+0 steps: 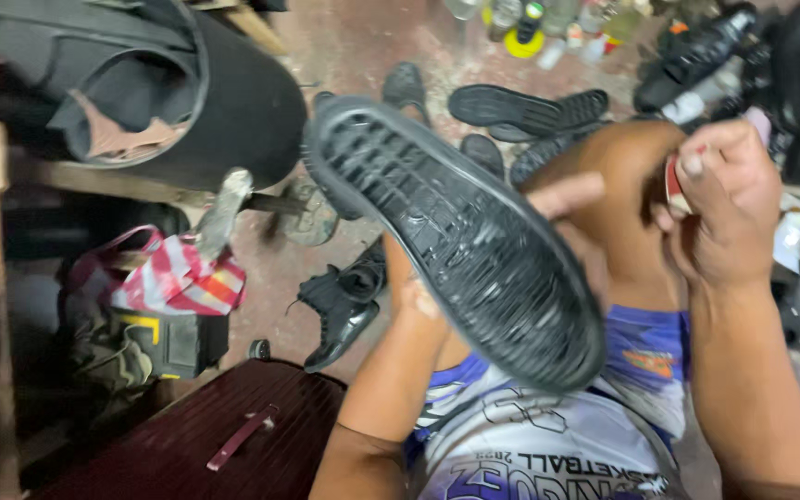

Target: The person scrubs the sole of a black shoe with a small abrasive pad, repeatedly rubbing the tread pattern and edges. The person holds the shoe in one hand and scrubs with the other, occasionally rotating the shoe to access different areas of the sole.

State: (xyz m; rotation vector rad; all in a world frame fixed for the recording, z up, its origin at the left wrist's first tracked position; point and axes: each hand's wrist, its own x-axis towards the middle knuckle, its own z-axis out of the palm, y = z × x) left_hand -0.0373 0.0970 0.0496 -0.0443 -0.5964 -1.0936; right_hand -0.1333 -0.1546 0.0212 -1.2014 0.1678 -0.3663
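The black shoe (451,236) was the biggest thing in front of the person, held up sole-outward above the lap, its ribbed tread slanting from upper left down to lower right. Everything else I placed by it. Behind and to the left of the shoe stood a large dark rounded form (187,93) on a stand; below left of the shoe lay a dark red case (233,435), and above that a striped red and white bag (178,278). On the floor (344,46) beyond the shoe lay loose black soles (520,111), and just under its heel end sat another black shoe (340,310).

To my eye the shoe could have slipped: only fingers seemed to steady so long a sole, and it tilted steeply.

The left hand (562,199) was mostly hidden behind the shoe, gripping it from the back, one finger showing past the edge. The right hand (729,199), to the right of the shoe, was curled closed around a small red and white object (676,188), too hidden to identify.
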